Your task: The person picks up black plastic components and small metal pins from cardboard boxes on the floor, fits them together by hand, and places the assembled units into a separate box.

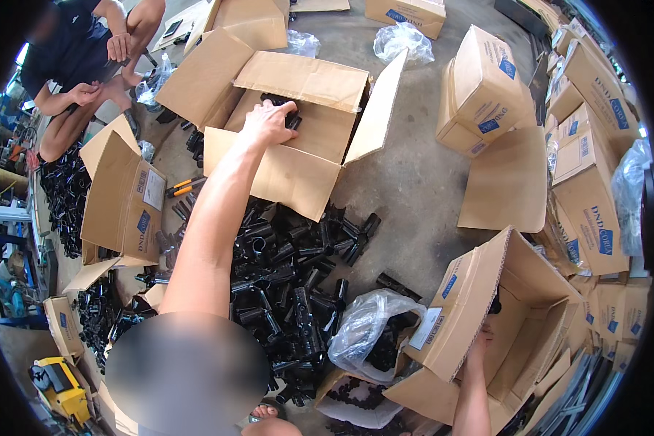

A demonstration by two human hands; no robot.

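Note:
At the top centre, my left hand (269, 123) reaches into an open cardboard box (301, 73). Its fingers are bent over a black tubular part (292, 116), with more black showing beside the hand. My right hand (485, 336) is inside another open cardboard box (519, 280) at the lower right. That box's flap hides some of its fingers, and a small black piece (495, 301) shows just beyond them. Between my arms, a large heap of black tubular metal parts (298, 305) covers the floor.
Beside the heap lies a clear plastic bag (370, 327) with black parts. Orange-handled tools (185, 187) lie left of my forearm. A co-worker (87, 73) sits at the upper left. Cardboard boxes (592, 174) are stacked on the right. A yellow machine (59, 389) stands lower left.

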